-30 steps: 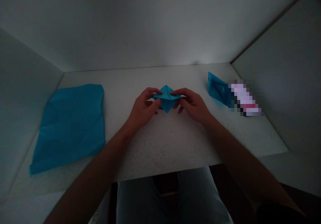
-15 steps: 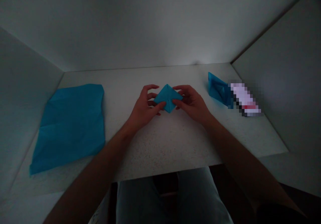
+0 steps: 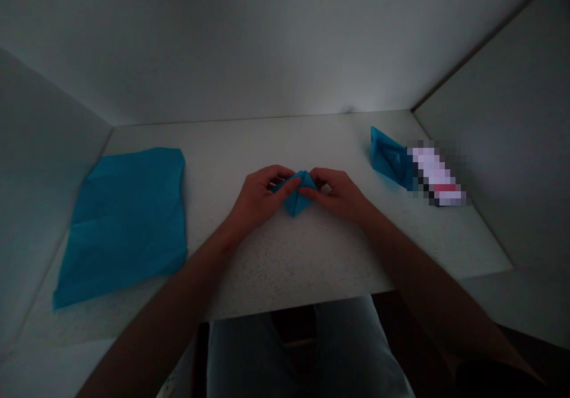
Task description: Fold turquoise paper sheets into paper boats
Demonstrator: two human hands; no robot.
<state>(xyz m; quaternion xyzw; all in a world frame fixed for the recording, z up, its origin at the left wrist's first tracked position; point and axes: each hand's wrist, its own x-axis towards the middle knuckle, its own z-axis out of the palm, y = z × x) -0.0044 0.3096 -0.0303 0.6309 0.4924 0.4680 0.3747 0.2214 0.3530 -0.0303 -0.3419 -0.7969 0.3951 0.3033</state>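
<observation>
A small piece of folded blue paper is between my two hands above the middle of the white table. My left hand grips its left side, thumb on the near face and fingers behind. On its right side, my right hand pinches it the same way, and the two thumbs nearly meet near its upper part. A crease runs down the near face to a point at the bottom. The fingertips behind the paper are partly hidden.
A larger blue paper sheet with fold lines lies at the left. Toward the back right stands a folded blue paper boat, touching or close to a blurred phone. White walls enclose the table at the back and sides.
Both hands have come closer together and slightly lower. The folded paper, which faced up as a flat diamond, now looks tilted and narrower, and the thumbs have moved up toward its top.
</observation>
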